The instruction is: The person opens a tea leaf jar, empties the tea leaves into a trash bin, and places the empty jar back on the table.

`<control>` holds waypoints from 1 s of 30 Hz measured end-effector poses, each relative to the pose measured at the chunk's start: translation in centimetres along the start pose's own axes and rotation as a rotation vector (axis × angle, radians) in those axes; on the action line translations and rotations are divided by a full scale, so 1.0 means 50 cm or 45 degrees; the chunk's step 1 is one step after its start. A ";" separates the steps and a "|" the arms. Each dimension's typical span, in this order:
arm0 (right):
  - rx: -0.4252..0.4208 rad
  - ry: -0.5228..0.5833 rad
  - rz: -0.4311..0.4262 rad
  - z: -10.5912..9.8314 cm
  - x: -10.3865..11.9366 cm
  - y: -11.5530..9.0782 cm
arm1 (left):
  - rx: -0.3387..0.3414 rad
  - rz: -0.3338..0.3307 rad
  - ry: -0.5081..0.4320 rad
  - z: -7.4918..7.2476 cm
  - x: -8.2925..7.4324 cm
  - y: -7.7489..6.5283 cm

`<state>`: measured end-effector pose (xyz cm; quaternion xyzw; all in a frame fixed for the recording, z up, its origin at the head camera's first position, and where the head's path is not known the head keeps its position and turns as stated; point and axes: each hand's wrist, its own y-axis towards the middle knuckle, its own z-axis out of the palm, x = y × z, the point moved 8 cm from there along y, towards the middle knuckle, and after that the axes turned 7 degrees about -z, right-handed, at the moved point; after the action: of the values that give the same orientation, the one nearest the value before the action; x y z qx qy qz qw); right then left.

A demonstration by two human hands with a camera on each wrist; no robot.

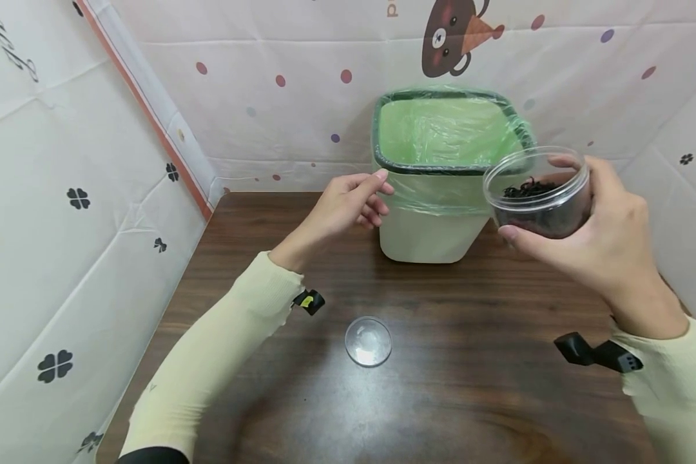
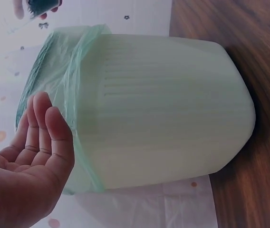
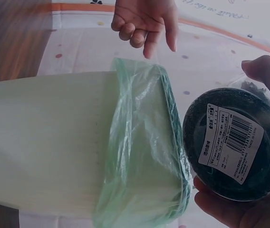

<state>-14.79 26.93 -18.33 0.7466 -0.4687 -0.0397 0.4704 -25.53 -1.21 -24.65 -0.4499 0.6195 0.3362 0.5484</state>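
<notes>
My right hand [image 1: 609, 238] grips a clear round plastic jar [image 1: 542, 193], its open mouth tilted toward the bin. Dark, thin, curly shreds [image 1: 530, 188] lie inside it. A barcode label [image 3: 231, 142] shows on the jar's base in the right wrist view. A pale green trash bin [image 1: 429, 238] stands at the back, lined with a green plastic bag [image 1: 441, 193] folded over its rim. Beside the bin's front left corner is my left hand [image 1: 350, 203], fingers loosely bent and holding nothing. Whether its fingertips touch the bag I cannot tell.
A clear round lid [image 1: 368, 341] lies on the dark wooden table [image 1: 470, 386], in front of the bin. Behind and at the sides hang white printed sheets [image 1: 278, 122] with dots and clover shapes.
</notes>
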 end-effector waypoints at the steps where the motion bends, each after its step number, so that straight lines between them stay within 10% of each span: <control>1: -0.007 -0.009 -0.002 -0.002 0.000 0.001 | 0.000 -0.003 0.004 0.001 -0.002 0.002; 21: -0.035 -0.028 0.036 -0.018 0.003 0.028 | -0.110 -0.230 0.041 -0.027 -0.011 0.057; 30: -0.080 -0.044 0.036 -0.028 0.003 0.036 | -0.117 -0.202 0.048 -0.016 -0.016 0.068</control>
<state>-15.20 27.54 -16.18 0.7240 -0.4857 -0.0607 0.4860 -28.98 -0.56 -23.97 -0.5287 0.5759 0.3112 0.5403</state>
